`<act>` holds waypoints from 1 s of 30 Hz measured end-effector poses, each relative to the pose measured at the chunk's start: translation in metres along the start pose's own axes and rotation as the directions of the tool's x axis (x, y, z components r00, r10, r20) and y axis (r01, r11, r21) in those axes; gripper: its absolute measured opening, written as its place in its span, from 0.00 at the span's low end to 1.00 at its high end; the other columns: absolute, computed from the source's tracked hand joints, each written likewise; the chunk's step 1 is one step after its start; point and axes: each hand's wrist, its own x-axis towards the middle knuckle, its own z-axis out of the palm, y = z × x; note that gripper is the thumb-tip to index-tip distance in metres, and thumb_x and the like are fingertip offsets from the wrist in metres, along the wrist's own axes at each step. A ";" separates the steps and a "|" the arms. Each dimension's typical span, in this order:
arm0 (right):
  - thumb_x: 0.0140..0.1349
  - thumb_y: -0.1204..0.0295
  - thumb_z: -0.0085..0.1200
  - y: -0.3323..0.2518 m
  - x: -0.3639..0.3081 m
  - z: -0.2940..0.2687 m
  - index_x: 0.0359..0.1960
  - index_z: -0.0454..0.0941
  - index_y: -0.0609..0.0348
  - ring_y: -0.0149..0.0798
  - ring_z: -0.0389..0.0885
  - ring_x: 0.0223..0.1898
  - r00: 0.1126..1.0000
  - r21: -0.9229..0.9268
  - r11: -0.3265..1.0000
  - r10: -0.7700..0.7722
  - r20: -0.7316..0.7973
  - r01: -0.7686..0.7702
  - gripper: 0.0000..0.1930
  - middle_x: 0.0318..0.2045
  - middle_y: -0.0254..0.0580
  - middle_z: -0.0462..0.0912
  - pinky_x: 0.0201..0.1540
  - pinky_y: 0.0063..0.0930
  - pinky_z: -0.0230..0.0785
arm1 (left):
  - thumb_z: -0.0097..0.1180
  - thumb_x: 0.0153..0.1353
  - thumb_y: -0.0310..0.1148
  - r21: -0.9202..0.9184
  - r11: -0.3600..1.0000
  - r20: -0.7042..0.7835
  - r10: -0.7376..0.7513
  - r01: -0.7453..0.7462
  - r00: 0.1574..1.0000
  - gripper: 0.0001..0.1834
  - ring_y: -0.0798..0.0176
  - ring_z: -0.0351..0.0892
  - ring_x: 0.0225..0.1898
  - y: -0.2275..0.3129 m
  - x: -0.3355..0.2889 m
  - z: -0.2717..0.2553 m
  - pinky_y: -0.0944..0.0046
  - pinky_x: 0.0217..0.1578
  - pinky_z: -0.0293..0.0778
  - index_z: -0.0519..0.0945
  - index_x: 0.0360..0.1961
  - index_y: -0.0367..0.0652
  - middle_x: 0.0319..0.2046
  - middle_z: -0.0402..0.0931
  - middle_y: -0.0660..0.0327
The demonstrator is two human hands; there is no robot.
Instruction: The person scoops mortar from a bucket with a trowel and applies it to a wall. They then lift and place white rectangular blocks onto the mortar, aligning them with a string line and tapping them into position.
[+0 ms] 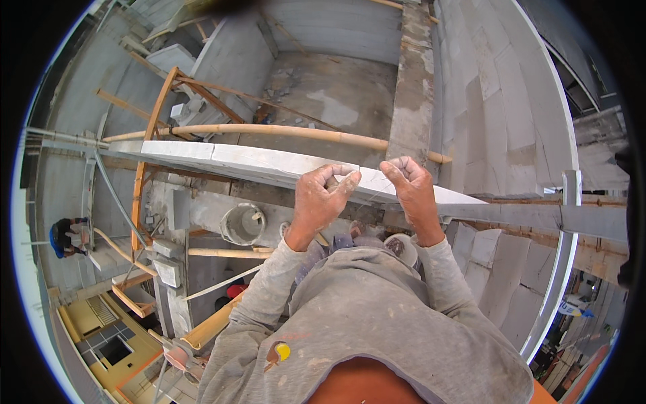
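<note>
Both hands are raised over the top of a thin white block wall (262, 158) that crosses in front of me. My left hand (321, 198) is closed, thumb and forefinger pinched together just above the wall's edge. A short way to its right, my right hand (412, 192) is pinched in the same way. A fine, pale string (371, 196) shows faintly between and below the fingers; its ends are hard to make out. Dusty grey sleeves cover both forearms.
A bamboo pole (282, 131) runs beyond the wall, beside a wooden frame (149, 155). A mortar-stained bucket (243, 223) stands below on the left. Grey block walls (488, 101) rise at right, near a metal beam (592, 221). Another person (64, 237) bends far left.
</note>
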 end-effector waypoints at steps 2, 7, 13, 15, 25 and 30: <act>0.63 0.70 0.63 0.006 0.000 0.004 0.35 0.79 0.62 0.18 0.65 0.24 0.988 -0.078 0.995 -0.070 -0.140 0.060 0.08 0.23 0.24 0.75 0.26 0.17 0.59 | 0.67 0.61 0.40 0.015 0.999 0.040 0.041 -0.042 0.998 0.18 0.78 0.58 0.17 0.002 -0.001 0.005 0.69 0.17 0.56 0.81 0.23 0.36 0.12 0.66 0.71; 0.60 0.76 0.60 0.014 0.006 0.010 0.34 0.78 0.63 0.19 0.64 0.20 0.857 -0.385 0.887 -0.391 -0.335 0.254 0.05 0.18 0.27 0.71 0.22 0.20 0.60 | 0.67 0.58 0.36 -0.002 0.994 0.038 0.111 -0.112 0.993 0.22 0.73 0.57 0.16 0.002 -0.007 0.019 0.65 0.17 0.58 0.73 0.14 0.37 0.10 0.64 0.64; 0.58 0.77 0.55 0.017 0.013 0.009 0.35 0.79 0.62 0.24 0.71 0.24 0.904 -0.346 0.916 -0.312 -0.293 0.203 0.05 0.23 0.33 0.78 0.30 0.24 0.69 | 0.66 0.58 0.32 -0.058 0.985 -0.047 0.157 -0.160 0.986 0.21 0.75 0.57 0.17 0.001 -0.013 0.020 0.66 0.18 0.58 0.70 0.14 0.38 0.11 0.64 0.64; 0.58 0.77 0.55 0.015 0.021 0.001 0.35 0.79 0.62 0.25 0.73 0.24 0.831 -0.508 0.844 -0.402 -0.384 0.173 0.04 0.23 0.34 0.79 0.30 0.25 0.70 | 0.66 0.60 0.32 -0.018 0.979 -0.077 0.202 -0.204 0.976 0.23 0.77 0.57 0.19 0.002 -0.017 0.015 0.68 0.19 0.56 0.67 0.14 0.41 0.13 0.63 0.69; 0.56 0.79 0.57 0.006 0.036 0.004 0.35 0.78 0.60 0.28 0.73 0.20 0.815 -0.512 0.771 -0.541 -0.210 0.380 0.05 0.21 0.38 0.78 0.27 0.24 0.69 | 0.64 0.59 0.29 -0.169 0.977 -0.011 0.130 -0.130 0.991 0.21 0.76 0.56 0.19 0.019 -0.026 0.000 0.68 0.19 0.55 0.67 0.14 0.42 0.13 0.62 0.70; 0.60 0.76 0.59 0.003 0.042 -0.001 0.34 0.79 0.61 0.28 0.76 0.22 0.789 -0.561 0.763 -0.543 -0.288 0.320 0.03 0.21 0.39 0.80 0.28 0.26 0.70 | 0.64 0.60 0.30 -0.224 0.974 0.030 0.028 -0.021 0.999 0.23 0.78 0.54 0.21 0.013 -0.031 -0.023 0.70 0.20 0.52 0.64 0.13 0.46 0.14 0.60 0.74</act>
